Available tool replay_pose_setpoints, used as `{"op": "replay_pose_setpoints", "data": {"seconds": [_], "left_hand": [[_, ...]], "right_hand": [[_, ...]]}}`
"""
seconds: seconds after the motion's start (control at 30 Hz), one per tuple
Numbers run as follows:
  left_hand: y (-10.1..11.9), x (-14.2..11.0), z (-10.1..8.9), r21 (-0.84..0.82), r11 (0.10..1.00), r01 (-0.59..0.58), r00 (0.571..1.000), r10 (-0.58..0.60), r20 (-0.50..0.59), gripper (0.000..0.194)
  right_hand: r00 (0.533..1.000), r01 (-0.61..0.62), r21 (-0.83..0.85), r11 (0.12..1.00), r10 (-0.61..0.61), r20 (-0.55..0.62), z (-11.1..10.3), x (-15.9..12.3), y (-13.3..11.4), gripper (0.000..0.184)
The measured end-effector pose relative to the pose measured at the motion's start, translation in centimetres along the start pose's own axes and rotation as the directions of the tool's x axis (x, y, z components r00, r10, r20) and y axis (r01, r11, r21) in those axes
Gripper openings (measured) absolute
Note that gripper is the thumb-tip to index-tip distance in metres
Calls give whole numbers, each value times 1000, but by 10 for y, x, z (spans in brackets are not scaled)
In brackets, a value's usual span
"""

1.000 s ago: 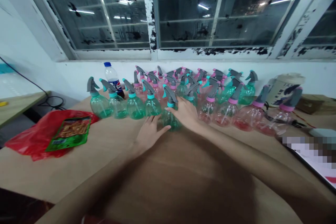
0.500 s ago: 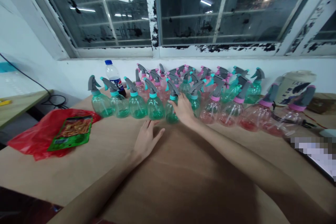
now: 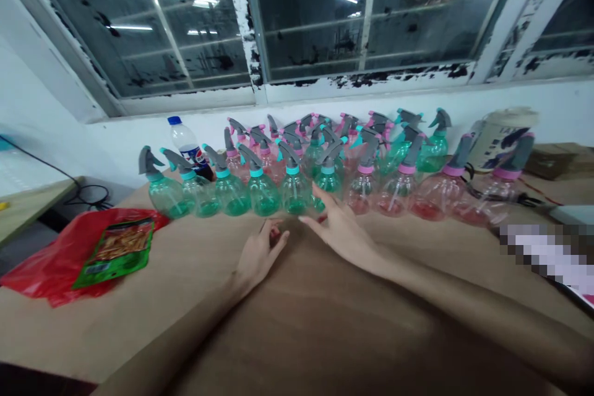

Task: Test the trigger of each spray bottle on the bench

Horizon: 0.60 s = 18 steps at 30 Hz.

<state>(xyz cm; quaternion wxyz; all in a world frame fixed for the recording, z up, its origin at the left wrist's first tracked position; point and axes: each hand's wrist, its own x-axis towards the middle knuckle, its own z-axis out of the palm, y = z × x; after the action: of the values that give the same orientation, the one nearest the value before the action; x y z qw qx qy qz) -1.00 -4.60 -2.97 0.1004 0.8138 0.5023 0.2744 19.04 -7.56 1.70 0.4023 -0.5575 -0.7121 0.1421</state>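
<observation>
Several spray bottles with grey triggers stand in rows on the brown table (image 3: 297, 322) under the window. Green ones with teal collars form the front left row, among them a green bottle (image 3: 295, 189); pink ones such as a pink bottle (image 3: 393, 195) stand to the right. My right hand (image 3: 342, 229) hovers just in front of the green row, fingers spread, holding nothing. My left hand (image 3: 257, 253) rests on the table a little nearer to me, its fingers loosely curled with nothing in them.
A red plastic bag (image 3: 51, 260) with a green snack packet (image 3: 118, 247) lies at the left. A cola bottle (image 3: 185, 145) stands behind the green row. A white jar (image 3: 499, 136) and cables sit at the right; a dark-edged board (image 3: 557, 284) lies near the right edge.
My right hand has let go of the green bottle, now standing in the front row, and drawn back toward me. My left hand pulled back slightly and curled its fingers.
</observation>
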Motion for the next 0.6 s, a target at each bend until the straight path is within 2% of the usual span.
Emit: {"op": "replay_pose_setpoints", "data": {"seconds": [0.1,0.2,0.3,0.47,0.6], "left_hand": [[24,14,12,-33,999,-15,998,17,66,31],[53,38,25,-80,997,-10,995,18,102,38],[77,67,33,-96,994,50,995,-41,93,53],[91,107,31,26,983,182,983,-182,28,67],[98,119,25,149,967,206,972,-221,85,67]], "right_hand": [[990,-29,-9,1000,30,137,-25,-40,9,58],[986,-54,-45,998,60,158,-50,-68,22,50],[985,-80,-22,997,82,152,-77,-88,36,38],[986,-122,-34,992,125,108,-119,-108,54,23],[985,-152,-59,987,156,70,-140,-112,62,20]]}}
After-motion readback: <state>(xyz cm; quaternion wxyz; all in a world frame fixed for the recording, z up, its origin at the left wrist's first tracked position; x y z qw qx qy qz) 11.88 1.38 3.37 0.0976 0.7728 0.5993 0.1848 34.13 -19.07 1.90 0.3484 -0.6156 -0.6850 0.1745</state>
